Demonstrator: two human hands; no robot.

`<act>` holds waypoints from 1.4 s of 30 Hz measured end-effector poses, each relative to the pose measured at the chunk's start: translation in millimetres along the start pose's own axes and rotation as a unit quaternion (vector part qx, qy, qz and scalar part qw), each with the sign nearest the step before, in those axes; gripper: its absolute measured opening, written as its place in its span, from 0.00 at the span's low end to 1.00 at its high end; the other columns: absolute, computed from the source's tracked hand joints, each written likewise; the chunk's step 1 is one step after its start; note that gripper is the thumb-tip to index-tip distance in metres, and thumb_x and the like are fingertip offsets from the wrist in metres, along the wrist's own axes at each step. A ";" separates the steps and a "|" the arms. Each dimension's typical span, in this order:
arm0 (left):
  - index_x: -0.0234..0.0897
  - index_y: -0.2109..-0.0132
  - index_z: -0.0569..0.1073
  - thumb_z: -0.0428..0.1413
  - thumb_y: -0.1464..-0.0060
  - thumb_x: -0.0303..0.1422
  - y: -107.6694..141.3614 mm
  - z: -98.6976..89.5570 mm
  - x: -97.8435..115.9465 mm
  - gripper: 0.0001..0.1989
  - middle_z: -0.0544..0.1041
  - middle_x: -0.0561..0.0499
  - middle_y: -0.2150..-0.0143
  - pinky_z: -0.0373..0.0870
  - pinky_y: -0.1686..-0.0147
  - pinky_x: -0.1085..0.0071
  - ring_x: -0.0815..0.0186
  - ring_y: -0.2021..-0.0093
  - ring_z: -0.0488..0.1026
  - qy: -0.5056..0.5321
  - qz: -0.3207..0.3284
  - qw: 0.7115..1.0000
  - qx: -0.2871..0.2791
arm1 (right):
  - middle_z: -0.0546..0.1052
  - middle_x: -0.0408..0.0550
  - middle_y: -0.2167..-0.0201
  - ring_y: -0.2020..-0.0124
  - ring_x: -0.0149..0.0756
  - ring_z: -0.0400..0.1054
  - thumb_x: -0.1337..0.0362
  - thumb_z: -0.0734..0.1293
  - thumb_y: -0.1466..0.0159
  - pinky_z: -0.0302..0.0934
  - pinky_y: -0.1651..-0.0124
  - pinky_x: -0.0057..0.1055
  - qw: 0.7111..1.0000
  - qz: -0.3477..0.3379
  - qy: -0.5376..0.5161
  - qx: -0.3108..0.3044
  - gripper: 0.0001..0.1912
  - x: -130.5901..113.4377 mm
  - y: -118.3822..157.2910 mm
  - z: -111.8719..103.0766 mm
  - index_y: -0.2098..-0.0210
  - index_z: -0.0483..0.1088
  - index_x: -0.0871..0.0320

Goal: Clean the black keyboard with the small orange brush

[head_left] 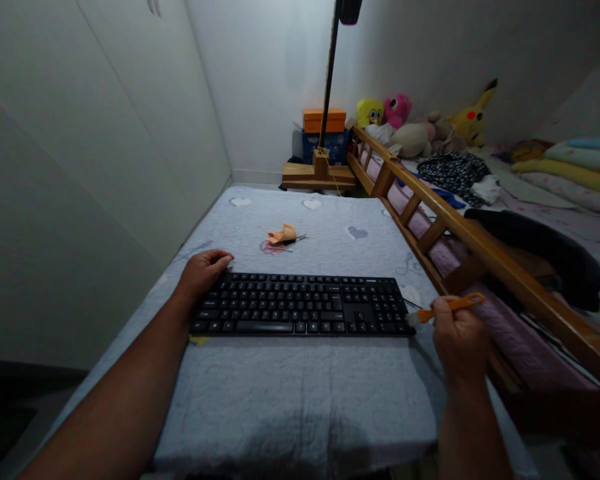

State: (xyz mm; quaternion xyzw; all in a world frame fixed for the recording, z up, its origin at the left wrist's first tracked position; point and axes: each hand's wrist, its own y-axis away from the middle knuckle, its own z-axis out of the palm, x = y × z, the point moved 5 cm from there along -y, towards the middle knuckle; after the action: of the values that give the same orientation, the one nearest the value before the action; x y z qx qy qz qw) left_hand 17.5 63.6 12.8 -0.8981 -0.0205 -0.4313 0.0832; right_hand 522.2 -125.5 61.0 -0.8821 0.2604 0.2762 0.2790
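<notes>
A black keyboard (280, 306) lies flat across the light blue quilted cover (300, 393). Its far left corner is held by my left hand (203, 275), fingers closed and partly hidden from me. On the other side, my right hand (457, 333) pinches a small brush (430, 315) by its orange handle. The pale bristles are at the keyboard's right edge, near the number pad; whether they touch it I cannot tell. Beyond the keyboard lie a crumpled orange cloth (283, 234) and a thin metal-tipped tool (300, 238). A bit of yellow (199, 340) shows under the near left corner.
A wooden bed rail (450, 223) runs along the right side, with clothes (455, 175), folded bedding and plush toys (470, 123) behind it. White cupboard doors (105, 167) stand at the left. At the back, a wooden stand (320, 175) carries a pole beside an orange box (325, 121).
</notes>
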 end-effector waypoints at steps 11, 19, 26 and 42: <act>0.39 0.65 0.81 0.57 0.55 0.49 -1.9 1.3 -4.7 0.19 0.83 0.49 0.66 0.74 0.56 0.64 0.56 0.63 0.78 -0.001 0.006 1.000 -0.004 | 0.74 0.47 0.80 0.76 0.41 0.70 0.43 0.62 0.35 0.62 0.68 0.35 0.985 -0.012 -0.138 -0.104 0.23 -9.3 8.6 16.3 0.68 0.74 0.57; 0.39 0.67 0.81 0.58 0.56 0.48 -3.2 1.1 -6.4 0.18 0.83 0.50 0.67 0.74 0.56 0.64 0.56 0.64 0.78 0.000 0.003 1.000 0.000 | 0.76 0.51 0.79 0.75 0.46 0.72 0.44 0.60 0.38 0.62 0.67 0.37 0.996 -0.037 -0.043 -0.064 0.23 -16.1 -2.6 4.2 0.70 0.74 0.56; 0.39 0.66 0.81 0.58 0.56 0.49 -2.7 1.4 -6.2 0.19 0.84 0.49 0.65 0.73 0.54 0.64 0.55 0.62 0.78 0.010 0.000 1.000 -0.001 | 0.75 0.44 0.76 0.73 0.38 0.72 0.49 0.65 0.37 0.64 0.68 0.32 0.965 -0.059 -0.163 -0.195 0.15 -36.0 6.6 22.0 0.65 0.72 0.56; 0.39 0.66 0.80 0.57 0.57 0.49 -1.9 0.4 -4.4 0.20 0.83 0.49 0.66 0.74 0.56 0.64 0.56 0.63 0.78 0.002 -0.005 1.000 -0.003 | 0.80 0.50 0.71 0.68 0.45 0.75 0.52 0.61 0.38 0.67 0.61 0.37 0.991 -0.097 -0.051 -0.072 0.15 -26.6 6.9 18.4 0.65 0.74 0.55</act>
State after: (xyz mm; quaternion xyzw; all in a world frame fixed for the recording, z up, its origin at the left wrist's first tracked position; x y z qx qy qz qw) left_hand 14.9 65.7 9.4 -0.8974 -0.0237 -0.4337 0.0781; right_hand 492.7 -110.6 62.7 -0.9058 0.1388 0.3104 0.2527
